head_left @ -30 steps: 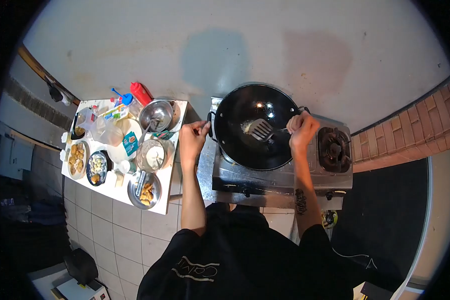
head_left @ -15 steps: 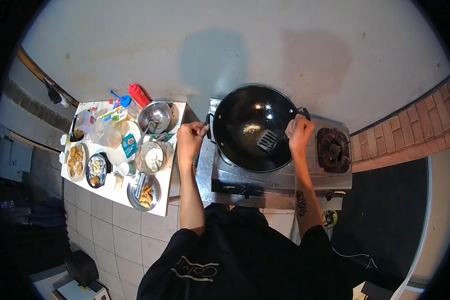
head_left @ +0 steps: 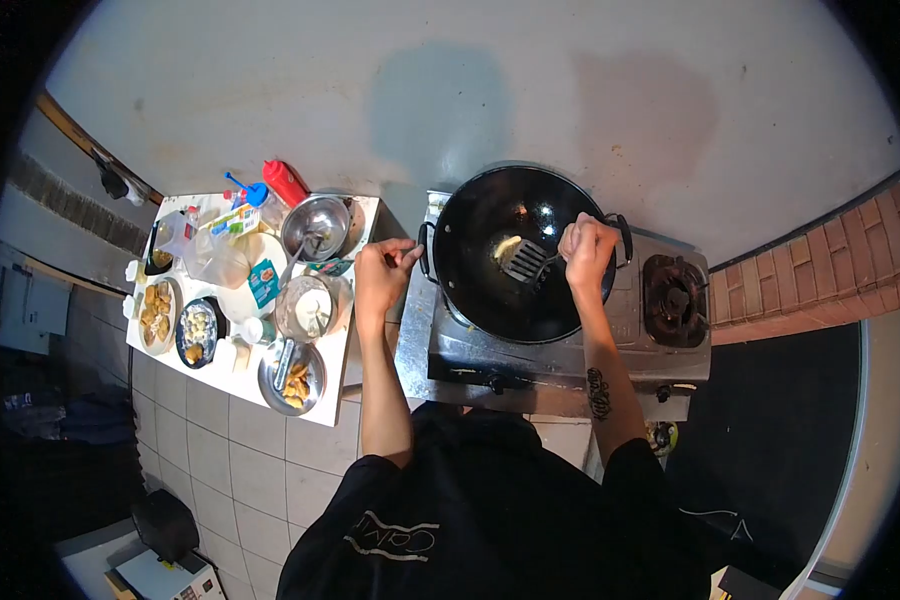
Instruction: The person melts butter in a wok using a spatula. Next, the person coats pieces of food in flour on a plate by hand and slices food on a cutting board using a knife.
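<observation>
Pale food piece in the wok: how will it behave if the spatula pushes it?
The food piece probably slides readily: the wok looks glossy, perhaps oiled. Likely light, since what shows is smaller than the slotted spatula head beside it. Might slip back toward the middle, as the wok's sides curve up. Firmness: can't tell.

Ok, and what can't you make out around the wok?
All in the head view:
Spatula handle end: hidden by the right hand.
Stove under the wok: hidden by the wok.
Food: too small to identify.
Left hand touching the left handle or not: too small to tell.
</observation>
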Demonstrator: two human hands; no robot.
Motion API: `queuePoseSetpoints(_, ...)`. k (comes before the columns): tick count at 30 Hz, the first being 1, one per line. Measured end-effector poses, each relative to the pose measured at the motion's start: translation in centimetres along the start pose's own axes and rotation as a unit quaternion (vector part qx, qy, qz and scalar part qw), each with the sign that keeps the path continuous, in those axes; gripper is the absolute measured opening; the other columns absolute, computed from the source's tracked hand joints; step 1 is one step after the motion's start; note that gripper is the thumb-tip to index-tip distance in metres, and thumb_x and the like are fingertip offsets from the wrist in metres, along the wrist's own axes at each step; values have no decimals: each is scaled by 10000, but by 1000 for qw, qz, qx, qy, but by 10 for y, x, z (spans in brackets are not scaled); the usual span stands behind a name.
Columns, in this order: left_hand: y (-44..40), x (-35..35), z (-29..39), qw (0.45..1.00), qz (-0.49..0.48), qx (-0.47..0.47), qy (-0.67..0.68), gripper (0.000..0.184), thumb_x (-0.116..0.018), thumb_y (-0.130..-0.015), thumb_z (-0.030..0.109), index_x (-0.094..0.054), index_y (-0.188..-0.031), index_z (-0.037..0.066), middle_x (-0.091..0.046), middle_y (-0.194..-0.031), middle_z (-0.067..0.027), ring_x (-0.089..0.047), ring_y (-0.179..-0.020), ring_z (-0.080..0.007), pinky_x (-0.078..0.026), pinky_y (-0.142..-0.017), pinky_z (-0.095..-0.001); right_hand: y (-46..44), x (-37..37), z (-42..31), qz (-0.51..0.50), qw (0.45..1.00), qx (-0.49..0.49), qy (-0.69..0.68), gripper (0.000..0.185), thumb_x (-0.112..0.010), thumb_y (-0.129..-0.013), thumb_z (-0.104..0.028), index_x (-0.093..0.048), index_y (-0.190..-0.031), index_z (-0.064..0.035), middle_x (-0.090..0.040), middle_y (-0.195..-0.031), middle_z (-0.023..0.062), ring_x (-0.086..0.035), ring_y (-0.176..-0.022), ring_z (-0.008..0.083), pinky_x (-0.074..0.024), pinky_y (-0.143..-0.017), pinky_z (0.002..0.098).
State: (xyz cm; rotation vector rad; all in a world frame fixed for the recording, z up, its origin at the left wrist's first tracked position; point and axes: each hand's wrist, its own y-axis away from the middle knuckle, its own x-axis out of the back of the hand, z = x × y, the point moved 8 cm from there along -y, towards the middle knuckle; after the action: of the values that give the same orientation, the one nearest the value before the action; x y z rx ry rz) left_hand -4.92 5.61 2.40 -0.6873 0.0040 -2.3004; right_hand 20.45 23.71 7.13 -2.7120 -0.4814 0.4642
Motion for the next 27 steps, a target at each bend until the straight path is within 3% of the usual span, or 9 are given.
queuePoseSetpoints(16, 3, 0, 2, 1000, -7, -1, 5, 209, -764, -744, 112, -708, -896, -20, -525, -560, -35, -476, -517, -99, -402, -525, -263, 0, -13, 0, -15, 1000, -17, -18, 406, -408, -911, -55, -302, -519, -81, -272, -462, -40, -233, -387, 40, -162, -373, 249)
queuePoseSetpoints(27, 4, -4, 2, 1000, -3, -11, 0, 235, -778, -741, 125, -699, -882, -45, -528, -557, -42, -469, -512, -98, -401, -517, -261, 1, 3, -5, 28, 999, -21, -34, 365, -374, -874, -31, -292, -523, -89, -262, -469, -39, -241, -378, 44, -156, -358, 244)
